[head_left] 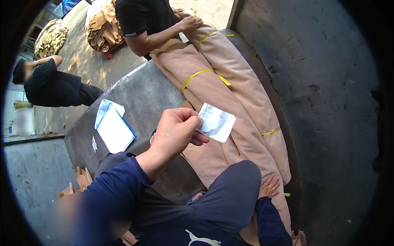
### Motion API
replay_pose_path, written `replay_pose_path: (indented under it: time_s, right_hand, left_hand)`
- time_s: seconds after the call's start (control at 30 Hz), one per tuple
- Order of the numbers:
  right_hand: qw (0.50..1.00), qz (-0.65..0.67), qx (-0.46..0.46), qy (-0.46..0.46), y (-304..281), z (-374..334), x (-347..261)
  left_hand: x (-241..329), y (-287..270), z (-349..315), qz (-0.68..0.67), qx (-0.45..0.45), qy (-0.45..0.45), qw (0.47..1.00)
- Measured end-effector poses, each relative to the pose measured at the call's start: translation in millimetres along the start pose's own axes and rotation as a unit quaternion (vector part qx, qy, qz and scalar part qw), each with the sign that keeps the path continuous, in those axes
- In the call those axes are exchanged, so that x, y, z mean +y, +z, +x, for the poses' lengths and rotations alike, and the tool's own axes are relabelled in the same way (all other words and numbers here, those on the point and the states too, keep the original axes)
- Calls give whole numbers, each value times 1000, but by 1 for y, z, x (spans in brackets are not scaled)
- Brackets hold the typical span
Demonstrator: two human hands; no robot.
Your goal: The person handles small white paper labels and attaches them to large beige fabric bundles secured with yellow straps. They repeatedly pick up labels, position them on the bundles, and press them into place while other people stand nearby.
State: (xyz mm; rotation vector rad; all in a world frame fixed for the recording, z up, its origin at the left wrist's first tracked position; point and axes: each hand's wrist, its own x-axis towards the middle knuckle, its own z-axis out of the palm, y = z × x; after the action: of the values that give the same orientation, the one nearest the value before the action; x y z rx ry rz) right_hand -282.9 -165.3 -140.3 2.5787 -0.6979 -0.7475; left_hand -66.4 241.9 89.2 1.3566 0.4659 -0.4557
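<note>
Between thumb and fingers, my left hand (pixel 174 127) pinches a small white slip of paper (pixel 218 125) with faint handwriting, held up in front of me. Flat on a long rolled bundle of tan leather (pixel 201 76) rests my right hand (pixel 269 186), its fingers stretched out. A second tan leather roll (pixel 242 82) lies alongside, farther right. Yellow straps (pixel 195 78) go around both rolls. To the left of my left hand, a stack of white papers on a blue-edged pad (pixel 115 129) lies on the dark metal bed.
A dark metal wall (pixel 324 102) rises along the right. At the far end a person in black (pixel 143 20) has a hand on the leather. Another person (pixel 49 82) stands at left, beyond the bed's edge. Leather piles (pixel 102 26) stand farther off; leather scraps (pixel 83 178) lie at lower left.
</note>
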Motion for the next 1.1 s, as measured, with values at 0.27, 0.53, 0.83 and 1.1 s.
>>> replay_pose_path:
  time_s: [0.27,0.53,0.83,1.1]
  right_hand:
    - [999,24,-30,0,-10,4,0]
    - [996,60,-65,0,-31,-2,-4]
    - [993,75,-93,-13,-43,-7,-4]
    - [996,34,-84,-15,-37,-3,-4]
  left_hand:
    - [2,-4,-7,-11,-27,25,999]
    - [1,-1,-13,-16,-57,11,998]
    - [-10,8,-25,1,-121,-33,992]
    - [-9,13,-8,14,-80,-30,996]
